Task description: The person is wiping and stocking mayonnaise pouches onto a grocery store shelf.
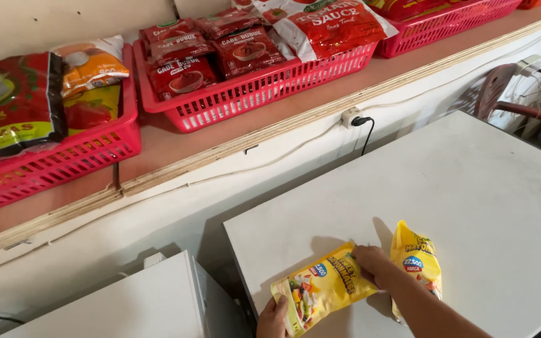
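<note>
Biggest thing in view: flat white lid of a chest-type cabinet (471,206), both yellow packs sit on it near the front edge. A second white cabinet top (139,300) sits lower left, apart from it. Behind runs a long wooden shelf (233,134) with red plastic lattice baskets (245,94) full of red sauce and powder pouches, well away from the hands. White wall socket with a black plug (353,117) is fixed under the shelf edge.

Yellow soft plastic pouch with a vegetable picture (324,288) lies tilted on the lid. A second yellow pouch of the same kind (417,260) stands just beside it, partly behind the right forearm.

Right hand (374,266) has fingers closed over the upper end of the lying pouch, pinching it. Left hand (273,318) grips the lower end at the frame bottom; fingers mostly cut off, but the thumb is pressed onto the pack.

My read: soft fill will shift. Keep both ends supported, lift level, don't squeeze the seam, and mind the forearm nudging the standing pouch.
</note>
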